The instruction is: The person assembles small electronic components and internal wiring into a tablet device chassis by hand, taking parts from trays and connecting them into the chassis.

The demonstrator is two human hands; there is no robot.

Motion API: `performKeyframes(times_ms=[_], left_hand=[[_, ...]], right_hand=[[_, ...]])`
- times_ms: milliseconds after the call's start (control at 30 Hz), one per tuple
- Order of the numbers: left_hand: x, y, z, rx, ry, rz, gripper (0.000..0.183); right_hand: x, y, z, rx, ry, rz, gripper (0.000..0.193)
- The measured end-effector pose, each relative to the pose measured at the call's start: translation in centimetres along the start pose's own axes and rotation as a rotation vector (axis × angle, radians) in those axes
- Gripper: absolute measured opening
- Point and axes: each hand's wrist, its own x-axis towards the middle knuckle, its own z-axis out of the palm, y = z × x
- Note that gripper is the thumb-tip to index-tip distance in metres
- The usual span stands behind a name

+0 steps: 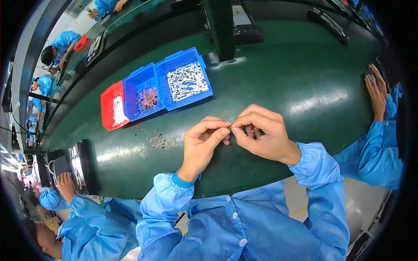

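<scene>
My left hand point(204, 141) and my right hand point(263, 132) meet above the green table, fingertips almost touching. Both are closed in a pinch on a small part with a thin wire point(249, 131), whose end shows beneath my right fingers. The fingertips hide most of it. To the left of my hands lies a loose pile of small wired parts point(156, 140). Beyond it stand a red bin point(107, 106) of white pieces, a blue bin point(151, 113) of reddish wired parts and another blue bin point(191, 101) of black-and-white slim pieces.
A dark green post point(220, 30) rises from the table behind the bins. Black trays or devices point(80, 167) stand at the left edge, and a black device point(328, 25) lies far right. Co-workers in blue sit on both sides; one person's hands point(377, 92) rest at the right.
</scene>
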Motion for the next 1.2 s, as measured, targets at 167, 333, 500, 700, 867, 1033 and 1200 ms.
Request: performKeyframes(times_ms=[167, 333, 500, 700, 867, 1033, 1200], left_hand=[[0.1, 0.0, 0.0, 0.007, 0.01, 0.012, 0.013], [0.1, 0.0, -0.1, -0.003, 0.017, 0.003, 0.013], [0.0, 0.3, 0.3, 0.054, 0.041, 0.026, 0.011], [0.0, 0.7, 1.1, 0.129, 0.082, 0.031, 0.01], [-0.2, 0.7, 0.7, 0.209, 0.111, 0.125, 0.009], [-0.2, 1.0, 1.0, 0.26, 0.166, 0.18, 0.008], [-0.2, 0.9, 1.2, 0.271, 0.189, 0.16, 0.007]], right_hand=[[-0.1, 0.1, 0.2, 0.008, 0.0, 0.016, 0.01], [-0.2, 0.1, 0.1, -0.012, -0.003, 0.009, 0.011], [0.1, -0.2, 0.0, -0.113, 0.015, -0.083, 0.011], [0.2, -0.4, 0.0, -0.145, 0.036, -0.039, 0.01], [0.3, 0.0, -0.4, -0.167, 0.017, -0.108, 0.012], [0.5, 0.1, -1.4, -0.388, 0.073, -0.289, 0.016], [0.6, 0.1, -1.9, -0.595, 0.133, -0.488, 0.018]])
